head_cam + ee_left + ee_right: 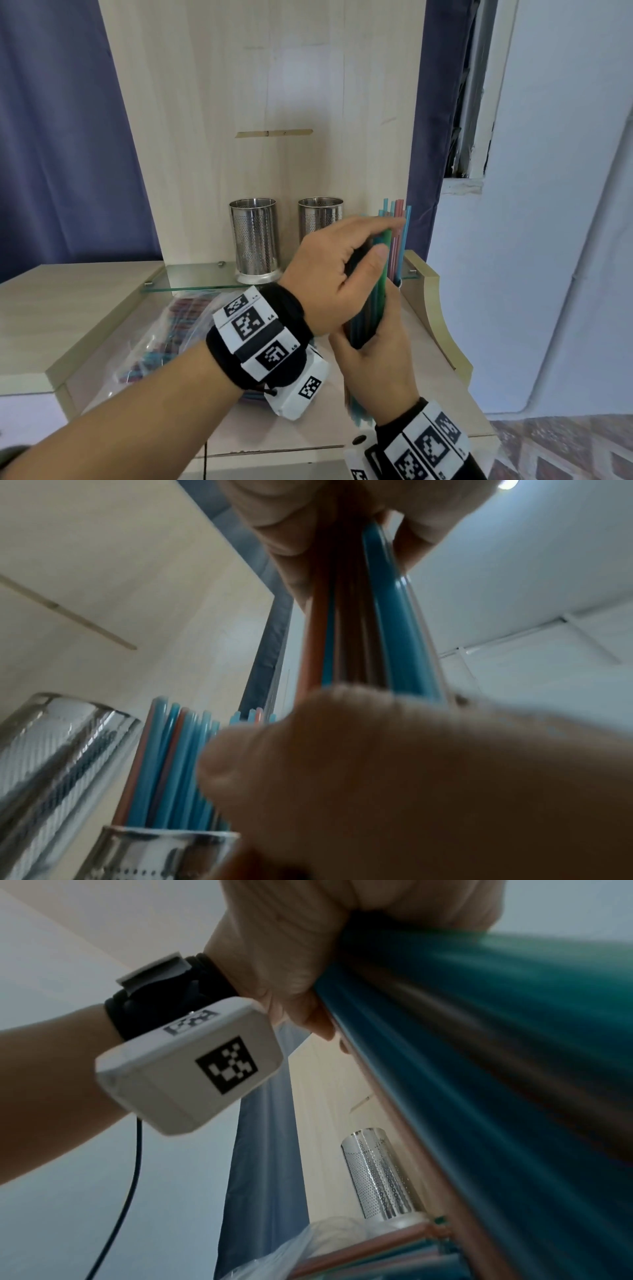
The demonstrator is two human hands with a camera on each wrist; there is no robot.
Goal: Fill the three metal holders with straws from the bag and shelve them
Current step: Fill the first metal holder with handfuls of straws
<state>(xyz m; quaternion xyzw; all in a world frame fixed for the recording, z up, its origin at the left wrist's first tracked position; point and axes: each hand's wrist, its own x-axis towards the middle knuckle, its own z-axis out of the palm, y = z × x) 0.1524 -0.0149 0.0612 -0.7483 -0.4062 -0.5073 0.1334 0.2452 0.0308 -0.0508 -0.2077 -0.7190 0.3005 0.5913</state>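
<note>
black wristbands (274, 339) with white marker-printed camera boxes (188, 1066)

Your head camera looks down and forward at the shelf (191, 279). Both wrist cameras look steeply upward, very close, sharing the straws (390, 631) and a metal holder (382, 1176).

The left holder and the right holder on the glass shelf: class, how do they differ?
The left holder shows no straws above its rim; the right holder has blue and pink straws standing in it. The left holder is in full view from the head camera; the right holder is mostly hidden behind the hands. Both are perforated metal and stand upright.
</note>
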